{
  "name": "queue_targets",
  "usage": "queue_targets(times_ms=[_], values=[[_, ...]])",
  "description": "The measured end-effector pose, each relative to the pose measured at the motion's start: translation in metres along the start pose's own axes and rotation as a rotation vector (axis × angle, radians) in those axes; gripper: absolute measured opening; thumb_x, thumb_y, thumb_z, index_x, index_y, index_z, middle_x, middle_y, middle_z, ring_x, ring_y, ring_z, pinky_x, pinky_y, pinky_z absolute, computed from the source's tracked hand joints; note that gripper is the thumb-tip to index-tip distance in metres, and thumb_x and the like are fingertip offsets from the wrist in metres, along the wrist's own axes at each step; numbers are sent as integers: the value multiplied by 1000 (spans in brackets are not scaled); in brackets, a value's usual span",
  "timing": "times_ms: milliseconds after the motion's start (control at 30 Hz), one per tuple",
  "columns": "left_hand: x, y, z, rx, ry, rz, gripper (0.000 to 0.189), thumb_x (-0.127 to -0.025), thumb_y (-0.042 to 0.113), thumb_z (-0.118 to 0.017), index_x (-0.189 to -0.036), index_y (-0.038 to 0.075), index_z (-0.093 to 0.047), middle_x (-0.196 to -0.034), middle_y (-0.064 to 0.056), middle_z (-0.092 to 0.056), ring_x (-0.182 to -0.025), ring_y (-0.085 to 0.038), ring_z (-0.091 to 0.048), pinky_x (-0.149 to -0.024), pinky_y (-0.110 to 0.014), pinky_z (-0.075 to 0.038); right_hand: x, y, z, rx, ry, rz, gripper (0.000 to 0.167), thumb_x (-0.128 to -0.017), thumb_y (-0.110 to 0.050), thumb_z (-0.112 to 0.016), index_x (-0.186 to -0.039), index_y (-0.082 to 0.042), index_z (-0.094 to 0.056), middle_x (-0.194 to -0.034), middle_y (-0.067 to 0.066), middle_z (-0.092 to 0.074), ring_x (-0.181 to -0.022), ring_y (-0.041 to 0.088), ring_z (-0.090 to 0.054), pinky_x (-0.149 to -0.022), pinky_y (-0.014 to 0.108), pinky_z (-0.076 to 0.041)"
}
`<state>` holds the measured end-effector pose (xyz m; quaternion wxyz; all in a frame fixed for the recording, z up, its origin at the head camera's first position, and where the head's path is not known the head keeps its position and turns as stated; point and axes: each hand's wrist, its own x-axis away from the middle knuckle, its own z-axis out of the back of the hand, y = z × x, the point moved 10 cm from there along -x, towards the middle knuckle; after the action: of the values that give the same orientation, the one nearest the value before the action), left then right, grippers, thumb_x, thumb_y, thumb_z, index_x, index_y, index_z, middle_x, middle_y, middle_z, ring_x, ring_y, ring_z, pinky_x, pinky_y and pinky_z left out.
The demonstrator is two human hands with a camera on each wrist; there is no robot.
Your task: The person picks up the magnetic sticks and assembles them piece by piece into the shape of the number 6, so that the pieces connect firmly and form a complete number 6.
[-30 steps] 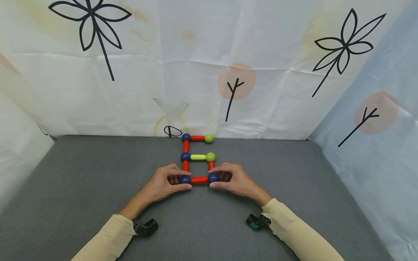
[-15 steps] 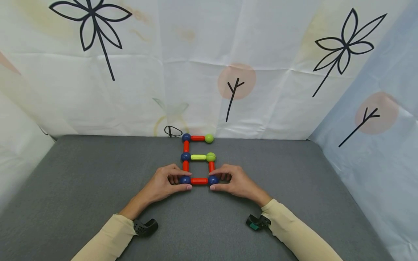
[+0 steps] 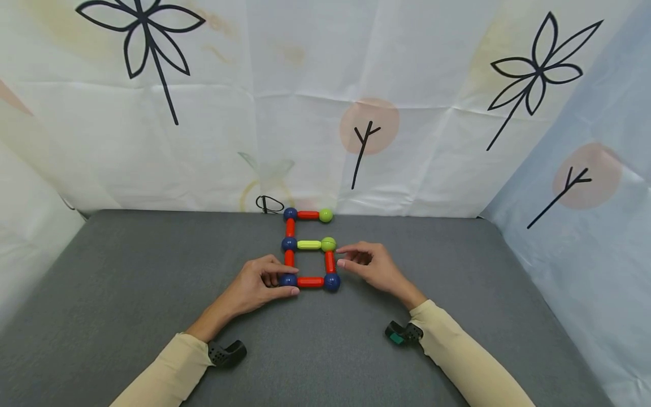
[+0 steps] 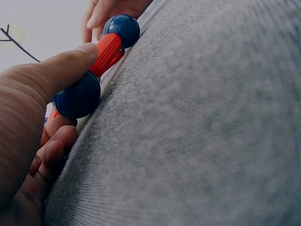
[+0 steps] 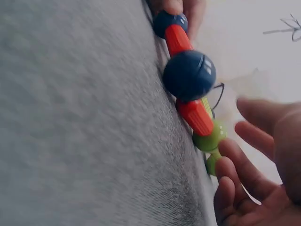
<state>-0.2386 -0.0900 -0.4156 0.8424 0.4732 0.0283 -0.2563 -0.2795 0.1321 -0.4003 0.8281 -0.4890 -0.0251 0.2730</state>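
Observation:
A figure of balls and rods lies flat on the grey table, shaped like a 6. My left hand (image 3: 259, 285) pinches the blue ball (image 3: 288, 280) at its near left corner between thumb and fingers. From there a red rod (image 3: 311, 282) runs to the near right blue ball (image 3: 332, 282). Another red rod (image 3: 330, 262) joins that ball to a green ball (image 3: 328, 244). Just right of this side, my right hand (image 3: 373, 265) holds nothing, its thumb and forefinger apart. In the right wrist view its fingers (image 5: 251, 108) stand clear of the right blue ball (image 5: 189, 75).
Farther back, a yellow-green rod (image 3: 308, 245) meets the middle blue ball (image 3: 289, 243). The top arm ends in a second green ball (image 3: 326, 215), right by the table's back edge. Behind hangs a white cloth (image 3: 305, 141) with printed plants. Grey table surface (image 3: 152, 271) surrounds the figure.
My right hand has let go of the near right blue ball and moved back and to the right. That corner first shifted slightly nearer. My left hand keeps its grip in place.

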Motion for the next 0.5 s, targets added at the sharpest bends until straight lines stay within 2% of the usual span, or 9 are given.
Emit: queue_targets(times_ms=[133,233,500], values=[[0,0,0,2,1,-2,40,-79,30,-89,-116,18,-79,-85,6,-58,-69,-11,-53,-62,-26,-46,-9,11,9,-15,92,-56,29,-93,-15,-76,-119,-3,-74,-96,9,-69,-78,22,-60,-69,27,-49],[0,0,0,5,1,-5,40,-80,31,-89,-116,18,-79,-85,6,-58,-69,-11,-53,-62,-27,-47,-15,15,10,6,129,-85,33,-93,-17,-77,-123,-4,-73,-102,9,-71,-81,20,-62,-72,27,-49],[0,0,1,2,-3,-1,40,-80,31,-89,-116,19,-79,-84,7,-57,-69,-10,-54,-62,-27,-47,-29,19,-2,28,124,-102,32,-93,-18,-76,-123,-7,-74,-109,9,-72,-88,22,-62,-75,28,-47]])
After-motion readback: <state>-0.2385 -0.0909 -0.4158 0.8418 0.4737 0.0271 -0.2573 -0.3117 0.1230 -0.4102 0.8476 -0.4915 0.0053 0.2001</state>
